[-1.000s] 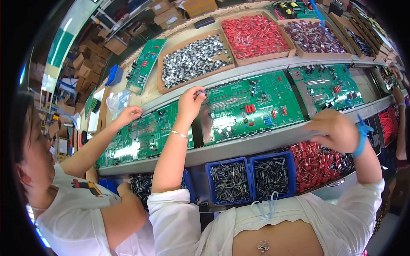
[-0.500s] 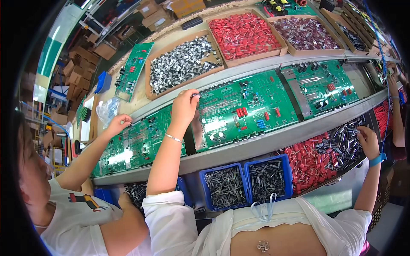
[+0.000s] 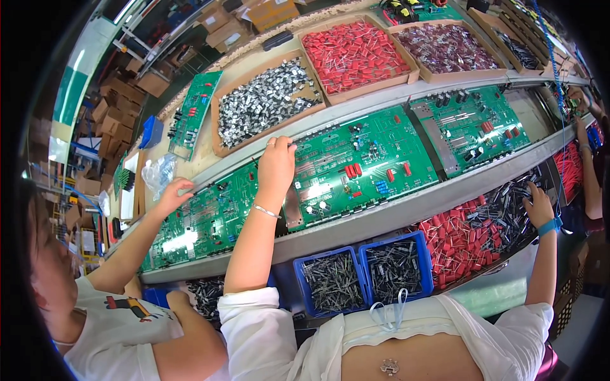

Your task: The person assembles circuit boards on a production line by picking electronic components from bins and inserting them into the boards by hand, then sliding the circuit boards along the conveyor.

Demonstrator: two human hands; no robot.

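My left hand lies on the near-left part of a large green circuit board, fingers bent over its far left corner; a thin bracelet is on the wrist. My right hand, with a blue wristband, reaches into a pile of black cylindrical components beside a heap of red components. Its fingertips are buried in the pile, so what they hold is hidden. A second green board lies to the right on the same conveyor rail.
A co-worker at left has a hand on another green board. Two blue bins of dark parts sit near my waist. Cardboard trays of silver, red and maroon parts line the far shelf. Another person's arm is at right.
My right hand left the right-hand board and dropped down to the pile of black components. My left hand stayed at the board's corner. The co-worker's hand stayed on the neighbouring board.
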